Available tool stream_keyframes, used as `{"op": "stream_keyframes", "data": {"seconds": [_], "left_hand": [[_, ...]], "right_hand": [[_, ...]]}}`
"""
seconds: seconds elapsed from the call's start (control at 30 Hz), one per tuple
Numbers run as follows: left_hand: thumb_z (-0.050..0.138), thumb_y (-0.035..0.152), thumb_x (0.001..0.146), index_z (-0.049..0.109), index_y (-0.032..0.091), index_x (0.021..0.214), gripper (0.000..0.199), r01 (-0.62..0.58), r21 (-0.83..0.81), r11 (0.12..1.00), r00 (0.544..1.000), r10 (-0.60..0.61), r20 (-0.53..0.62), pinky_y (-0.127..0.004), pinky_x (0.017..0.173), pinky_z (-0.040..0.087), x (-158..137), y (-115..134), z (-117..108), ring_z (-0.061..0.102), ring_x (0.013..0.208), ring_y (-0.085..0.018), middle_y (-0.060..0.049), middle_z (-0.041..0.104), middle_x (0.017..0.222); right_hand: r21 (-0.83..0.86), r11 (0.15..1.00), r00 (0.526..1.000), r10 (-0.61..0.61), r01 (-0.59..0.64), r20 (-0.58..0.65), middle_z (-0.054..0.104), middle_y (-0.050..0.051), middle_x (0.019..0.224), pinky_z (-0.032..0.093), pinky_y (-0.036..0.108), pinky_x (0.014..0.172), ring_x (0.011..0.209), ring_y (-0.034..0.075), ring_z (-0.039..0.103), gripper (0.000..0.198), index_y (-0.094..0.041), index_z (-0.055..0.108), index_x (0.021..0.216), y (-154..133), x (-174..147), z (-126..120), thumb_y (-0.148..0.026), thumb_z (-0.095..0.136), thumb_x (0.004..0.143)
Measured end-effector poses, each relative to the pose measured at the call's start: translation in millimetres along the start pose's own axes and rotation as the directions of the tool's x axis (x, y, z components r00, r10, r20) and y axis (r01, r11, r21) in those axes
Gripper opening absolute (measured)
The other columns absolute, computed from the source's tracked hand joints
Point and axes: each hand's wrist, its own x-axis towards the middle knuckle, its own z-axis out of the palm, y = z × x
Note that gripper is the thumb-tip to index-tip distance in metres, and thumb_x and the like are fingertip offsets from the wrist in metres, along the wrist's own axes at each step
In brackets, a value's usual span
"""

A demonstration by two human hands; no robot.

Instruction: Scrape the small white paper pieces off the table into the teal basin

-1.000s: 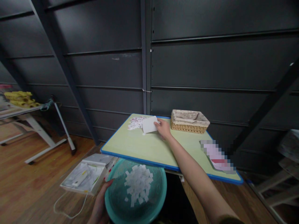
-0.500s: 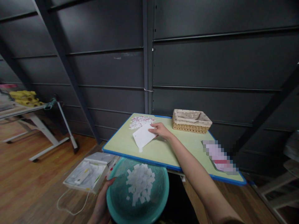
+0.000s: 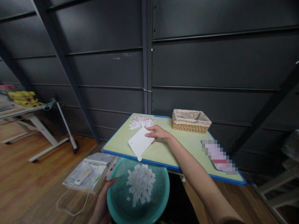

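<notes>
My right hand (image 3: 157, 133) grips a flat white card (image 3: 141, 142) by its right side, fingers closed on it. The card lies low over the pale green tabletop (image 3: 184, 149), and small white paper pieces (image 3: 139, 158) sit at its near corner by the table's edge. Below that edge is a teal plastic colander (image 3: 161, 199) with a heap of white paper squares (image 3: 141, 183) inside. My left hand (image 3: 104, 196) holds the colander's left rim, thumb over it; its other fingers are hidden underneath. Behind the card lies a pile of white and reddish paper scraps (image 3: 140, 120).
A lined wicker basket (image 3: 191, 126) stands at the table's back right, and a blurred-out pinkish item (image 3: 219, 158) lies at the right. An open white box (image 3: 84, 177) with a cord is on the floor at left. A dark panelled wall (image 3: 112, 71) rises behind.
My right hand has drawn the card toward me and slightly left, with the small paper pieces at its corner now at the table's near edge. My left hand and the colander have barely moved.
</notes>
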Motion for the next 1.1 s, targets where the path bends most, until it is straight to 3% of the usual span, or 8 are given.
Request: {"op": "stream_keyframes", "data": {"seconds": [0.2, 0.4, 0.47, 0.57, 0.63, 0.7, 0.87, 1.1], "left_hand": [[0.069, 0.013, 0.067, 0.07, 0.015, 0.068, 0.003, 0.004, 0.073, 0.997, 1.0, -0.006, 0.029, -0.038, 0.061, 0.062, 3, 0, -2, 0.074, 0.061, -0.028, -0.006, 0.076, 0.058], [0.068, 0.012, 0.067, 0.068, 0.016, 0.068, 0.005, -0.034, 0.088, 0.996, 0.999, 0.034, 0.004, -0.038, 0.06, 0.061, 6, -1, -2, 0.072, 0.055, -0.026, -0.003, 0.072, 0.051], [0.068, 0.012, 0.067, 0.068, 0.016, 0.07, 0.005, -0.023, 0.086, 0.996, 1.0, 0.024, -0.008, -0.039, 0.059, 0.061, 5, -2, -1, 0.072, 0.054, -0.027, -0.004, 0.073, 0.052], [0.067, 0.011, 0.068, 0.069, 0.014, 0.074, 0.007, -0.021, 0.078, 0.997, 1.0, 0.021, -0.004, -0.039, 0.061, 0.062, 3, -2, 0, 0.073, 0.057, -0.028, -0.006, 0.074, 0.055], [0.066, 0.01, 0.069, 0.07, 0.012, 0.082, 0.014, -0.023, 0.089, 0.996, 1.0, 0.023, -0.001, -0.041, 0.065, 0.062, 1, -2, 1, 0.074, 0.062, -0.03, -0.007, 0.076, 0.057], [0.066, 0.011, 0.07, 0.07, 0.009, 0.097, 0.027, -0.019, 0.098, 0.995, 1.0, 0.019, 0.001, -0.045, 0.07, 0.061, 1, -3, 1, 0.075, 0.07, -0.032, -0.008, 0.077, 0.061], [0.068, 0.012, 0.07, 0.06, 0.005, 0.125, 0.056, 0.026, 0.05, 0.998, 0.999, -0.028, 0.027, -0.048, 0.076, 0.06, 2, -4, 0, 0.074, 0.083, -0.036, -0.011, 0.079, 0.071], [0.068, 0.014, 0.071, 0.063, 0.006, 0.117, 0.047, 0.048, 0.084, 0.995, 0.998, -0.05, 0.03, -0.048, 0.076, 0.06, 5, -6, -3, 0.075, 0.08, -0.036, -0.011, 0.079, 0.068]], "right_hand": [[0.067, 0.997, 0.997, 0.026, -0.03, 0.068, 0.073, 0.006, 0.08, 0.054, 0.022, 0.047, 0.061, 0.014, 0.064, 0.054, -0.011, 0.073, 0.103, 2, 1, 6, -0.04, 0.084, 0.059], [0.096, 0.993, 0.971, -0.046, 0.07, -0.233, 0.072, 0.009, 0.091, 0.052, 0.023, 0.047, 0.067, 0.015, 0.063, 0.052, -0.012, 0.071, 0.105, 4, 6, 4, -0.041, 0.08, 0.063], [0.053, 0.993, 0.902, -0.073, 0.105, -0.425, 0.071, 0.01, 0.096, 0.052, 0.024, 0.048, 0.071, 0.017, 0.064, 0.054, -0.012, 0.067, 0.114, 4, 10, 1, -0.043, 0.073, 0.07], [-0.121, 0.991, 0.69, -0.127, 0.057, -0.713, 0.071, 0.013, 0.1, 0.053, 0.027, 0.054, 0.075, 0.02, 0.065, 0.05, -0.01, 0.062, 0.118, 6, 13, -8, -0.042, 0.064, 0.079], [-0.297, 0.953, 0.556, -0.218, -0.055, -0.802, 0.071, 0.013, 0.099, 0.053, 0.029, 0.06, 0.075, 0.021, 0.066, 0.041, -0.01, 0.064, 0.11, 7, 12, -17, -0.04, 0.06, 0.082], [-0.449, 0.881, 0.509, -0.32, -0.149, -0.799, 0.072, 0.013, 0.099, 0.051, 0.03, 0.067, 0.079, 0.022, 0.066, 0.034, -0.011, 0.067, 0.103, 9, 10, -24, -0.038, 0.055, 0.086], [-0.648, 0.67, 0.561, -0.399, -0.361, -0.725, 0.073, 0.012, 0.098, 0.044, 0.029, 0.077, 0.088, 0.024, 0.066, 0.03, -0.015, 0.069, 0.103, 8, 5, -27, -0.033, 0.047, 0.092], [-0.744, 0.488, 0.658, -0.379, -0.455, -0.651, 0.074, 0.011, 0.096, 0.039, 0.027, 0.073, 0.088, 0.024, 0.067, 0.032, -0.019, 0.067, 0.112, 11, 4, -22, -0.033, 0.043, 0.097]]}}
